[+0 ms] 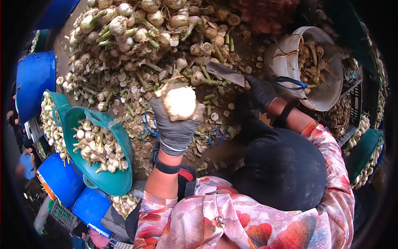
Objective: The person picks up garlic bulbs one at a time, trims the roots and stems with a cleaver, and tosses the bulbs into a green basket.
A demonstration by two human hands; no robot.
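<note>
In my left hand (174, 128), gloved in grey, is a large pale garlic bulb (179, 102), brightly lit, with my fingers wrapped round it. My right hand (260, 92), in a dark glove, grips a knife (226, 74) by its handle. The broad, dirty blade points left, above and to the right of the garlic bulb and apart from it. Beyond both hands rises a big heap of garlic (141, 37), many bulbs with green stalks still on.
Cut stems and peelings litter the ground (137, 120). A teal tub (124, 145) of trimmed garlic stands at left, near blue barrels (37, 83). At right, a white bucket (290, 54) with stalks and roots lies tilted. A red mesh sack (265, 14) sits at the back.
</note>
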